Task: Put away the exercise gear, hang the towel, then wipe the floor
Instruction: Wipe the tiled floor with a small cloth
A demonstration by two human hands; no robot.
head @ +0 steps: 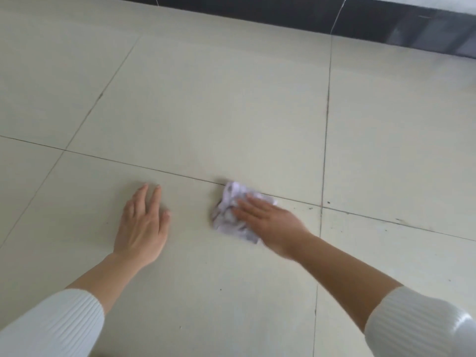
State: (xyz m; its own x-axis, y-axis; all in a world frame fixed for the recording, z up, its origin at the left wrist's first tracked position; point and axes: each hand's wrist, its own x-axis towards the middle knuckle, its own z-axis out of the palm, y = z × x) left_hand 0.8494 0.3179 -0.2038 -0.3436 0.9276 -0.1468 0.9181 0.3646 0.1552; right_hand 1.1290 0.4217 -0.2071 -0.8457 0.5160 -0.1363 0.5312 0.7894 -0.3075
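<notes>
The right hand point(270, 225) is pressing a crumpled cloth point(228, 215) onto the tiled floor point(206, 99) at 6 o'clock of the view, fingers straight and together on top. The left hand point(143, 228), at 9 o'clock of the cloth, is resting flat, fingers slightly apart. The cloth is looking light, soft and limp, likely best held by pressing its middle.

The left hand point(143, 228) lies flat on the floor point(231, 99), fingers pointing away from the person. To its right and apart from it, the right hand point(273, 225) rests flat on a cloth point(226, 215), which lies on the floor across a tile joint point(128, 163). Right of the cloth, specks of dirt point(328, 203) sit near a crossing of joints. A skirting board point(283, 14) runs along the floor's far edge.
</notes>
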